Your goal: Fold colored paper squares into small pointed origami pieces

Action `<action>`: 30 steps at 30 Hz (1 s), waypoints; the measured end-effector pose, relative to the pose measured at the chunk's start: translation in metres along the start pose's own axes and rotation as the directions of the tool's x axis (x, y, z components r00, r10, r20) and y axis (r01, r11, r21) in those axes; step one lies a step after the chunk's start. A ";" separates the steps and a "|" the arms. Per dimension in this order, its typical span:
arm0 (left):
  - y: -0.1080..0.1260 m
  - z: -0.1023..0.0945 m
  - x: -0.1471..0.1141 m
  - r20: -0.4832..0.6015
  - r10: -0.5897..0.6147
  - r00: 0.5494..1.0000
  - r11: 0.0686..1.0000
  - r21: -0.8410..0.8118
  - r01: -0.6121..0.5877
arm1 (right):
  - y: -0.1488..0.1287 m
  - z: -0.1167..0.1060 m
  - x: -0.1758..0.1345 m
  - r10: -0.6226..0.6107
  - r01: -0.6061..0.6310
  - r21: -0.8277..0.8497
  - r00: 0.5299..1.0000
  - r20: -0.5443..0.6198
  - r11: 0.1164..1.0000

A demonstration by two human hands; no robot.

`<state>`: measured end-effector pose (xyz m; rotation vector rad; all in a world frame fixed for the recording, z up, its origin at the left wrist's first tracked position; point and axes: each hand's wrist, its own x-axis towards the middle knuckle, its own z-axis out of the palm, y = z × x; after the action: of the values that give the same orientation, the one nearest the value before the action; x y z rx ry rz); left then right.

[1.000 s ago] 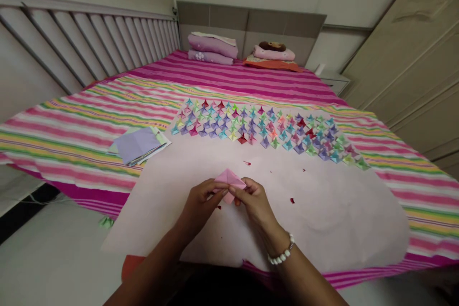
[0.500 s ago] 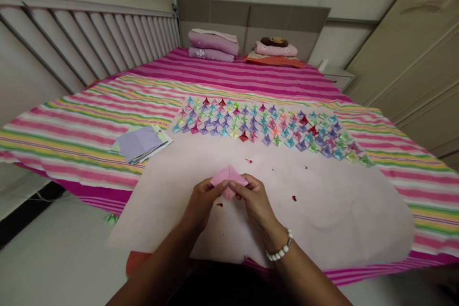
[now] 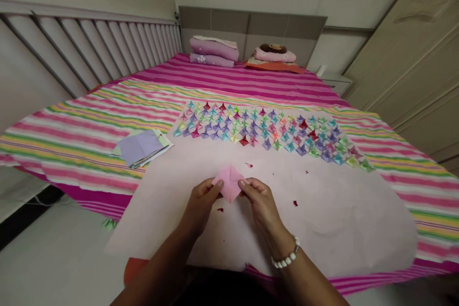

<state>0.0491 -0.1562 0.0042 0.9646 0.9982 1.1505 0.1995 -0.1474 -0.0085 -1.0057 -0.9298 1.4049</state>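
Observation:
A pink square of origami paper [image 3: 230, 184], turned corner-up with a crease down its middle, is held between both hands. My left hand [image 3: 205, 199] pinches its left corner, thumb on top. At the right corner, my right hand [image 3: 261, 201] grips it the same way; a white bead bracelet [image 3: 286, 261] circles that wrist. Below the paper lies a large pale sheet [image 3: 333, 215]. Rows of small folded paper pieces [image 3: 244, 140] in many colours cover its far part. The fingers under the pink paper are mostly hidden.
Left of the sheet, a stack of paper squares [image 3: 139, 147] rests on the striped bedspread [image 3: 71, 138]. Small dark red scraps [image 3: 295, 203] are scattered on the sheet. Folded bedding [image 3: 214, 51] sits by the headboard [image 3: 229, 24]. A green paper piece [image 3: 109, 224] lies on the floor at left.
My thumbs have moved apart from the middle of the pink paper to its side corners. The paper now appears flatter and shows more of its face.

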 end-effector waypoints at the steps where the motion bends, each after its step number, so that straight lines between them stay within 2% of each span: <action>1: 0.001 0.000 0.000 -0.010 0.007 1.000 1.000 -0.009 -0.007 | 0.000 0.001 0.000 -0.003 0.004 0.019 1.000 -0.009 1.000; 6: 0.003 -0.002 0.001 -0.083 0.093 0.992 0.995 -0.012 -0.095 | 0.000 0.008 -0.001 0.010 -0.006 0.106 0.999 -0.035 0.994; 9: 0.003 -0.005 0.001 -0.049 0.181 0.982 0.981 0.086 -0.176 | -0.002 0.010 -0.001 0.001 0.005 0.113 0.998 -0.060 0.994; 14: 0.004 -0.012 -0.002 0.024 0.204 0.979 0.930 0.308 -0.201 | -0.005 0.009 -0.005 -0.083 0.085 0.030 0.995 -0.061 0.996; 18: 0.007 -0.013 -0.004 0.053 0.268 0.962 0.880 0.392 -0.267 | -0.005 0.005 -0.008 -0.137 0.135 -0.056 0.990 -0.041 0.989; 24: 0.011 -0.014 -0.006 0.067 0.262 0.963 0.858 0.441 -0.264 | -0.006 0.000 -0.010 -0.193 0.190 -0.162 0.981 -0.004 0.968; 30: 0.013 -0.016 -0.007 0.044 0.225 0.973 0.863 0.456 -0.220 | -0.014 -0.002 -0.013 -0.145 0.167 -0.259 0.984 0.103 0.951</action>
<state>0.0291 -0.1601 0.0131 1.4861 1.2215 1.1291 0.2066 -0.1597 0.0052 -1.0523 -1.2585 1.2171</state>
